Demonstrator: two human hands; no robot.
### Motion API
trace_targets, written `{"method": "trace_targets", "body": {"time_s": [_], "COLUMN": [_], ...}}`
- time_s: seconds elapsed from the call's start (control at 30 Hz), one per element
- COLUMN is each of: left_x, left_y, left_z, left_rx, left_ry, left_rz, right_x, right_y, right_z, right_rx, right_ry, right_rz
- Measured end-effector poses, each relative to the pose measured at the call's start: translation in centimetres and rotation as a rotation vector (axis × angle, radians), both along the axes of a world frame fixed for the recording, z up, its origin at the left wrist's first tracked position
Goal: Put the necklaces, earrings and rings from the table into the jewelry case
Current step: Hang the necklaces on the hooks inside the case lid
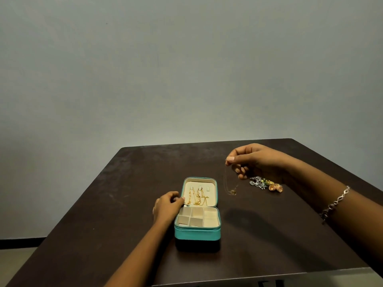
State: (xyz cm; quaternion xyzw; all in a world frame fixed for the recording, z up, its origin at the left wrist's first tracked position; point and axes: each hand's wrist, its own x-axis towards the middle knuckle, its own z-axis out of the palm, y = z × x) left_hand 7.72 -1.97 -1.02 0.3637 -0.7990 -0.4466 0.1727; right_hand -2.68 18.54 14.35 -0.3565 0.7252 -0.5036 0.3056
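An open teal jewelry case (196, 233) sits mid-table, its cream lid lying flat behind the tray. Gold necklaces (196, 197) lie in the lid. The tray's small compartments (194, 217) look bare. My left hand (167, 206) rests at the case's left edge near the hinge, fingers curled against it. My right hand (252, 160) is raised right of the case and pinches a thin gold necklace (231, 183), whose pendant hangs just above the table. A small heap of silver, green and orange earrings and rings (266, 184) lies under my right hand.
The dark brown table (103, 204) has its far edge close to a plain grey wall. Its near edge runs along the bottom right. A silver bracelet (335, 201) is on my right wrist.
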Motion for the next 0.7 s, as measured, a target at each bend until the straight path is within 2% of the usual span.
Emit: {"method": "trace_targets", "body": {"time_s": [0.17,0.3,0.7], "left_x": [0.2,0.4,0.5], "left_y": [0.4,1.0,0.3], "left_z": [0.0,0.5,-0.6], "left_rx": [-0.123,-0.167,-0.006], "left_ry": [-0.067,-0.041,0.262], "left_rz": [-0.055,-0.051,-0.128], "right_x": [-0.2,-0.1,-0.2], "right_y": [-2.6,-4.2,-6.2], "right_z": [-1.1,-1.7,-4.1], "right_rx": [-0.007,-0.033,-0.038], "right_ry": [0.085,0.139,0.215], "right_rz": [0.057,0.078,0.093]}}
